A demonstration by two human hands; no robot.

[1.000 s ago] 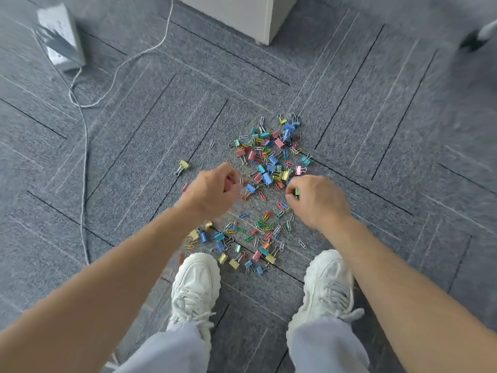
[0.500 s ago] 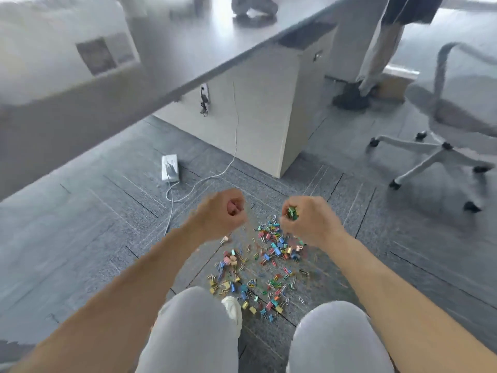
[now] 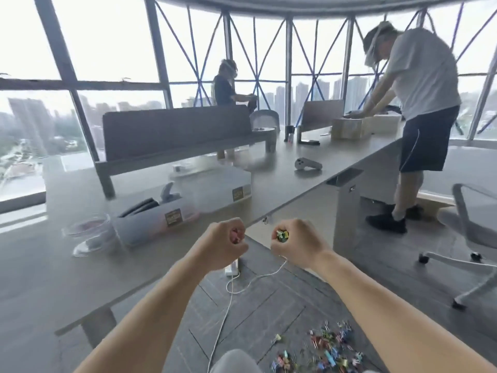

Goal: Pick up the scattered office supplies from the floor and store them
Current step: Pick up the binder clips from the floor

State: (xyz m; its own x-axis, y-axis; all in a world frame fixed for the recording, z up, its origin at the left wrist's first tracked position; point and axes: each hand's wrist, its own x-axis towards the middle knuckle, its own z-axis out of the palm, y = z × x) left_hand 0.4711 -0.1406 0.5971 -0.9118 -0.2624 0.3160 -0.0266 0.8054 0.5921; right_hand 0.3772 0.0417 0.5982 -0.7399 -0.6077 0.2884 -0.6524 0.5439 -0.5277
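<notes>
Both of my fists are raised in front of the grey desk. My left hand grips pink and red clips that show between its curled fingers. My right hand grips green and yellow clips that stick out of its fist. A pile of coloured binder clips and paper clips lies on the grey carpet at the lower right. On the desk lie clear plastic storage boxes and a small clear round container.
A white power strip with its cable lies on the floor under the desk edge. A grey office chair stands at the right. One person stands at the desk on the right, another farther back near the windows.
I have risen from the floor, and the view has swung up from the clip pile to the desk. Both fists have lifted with their clips.
</notes>
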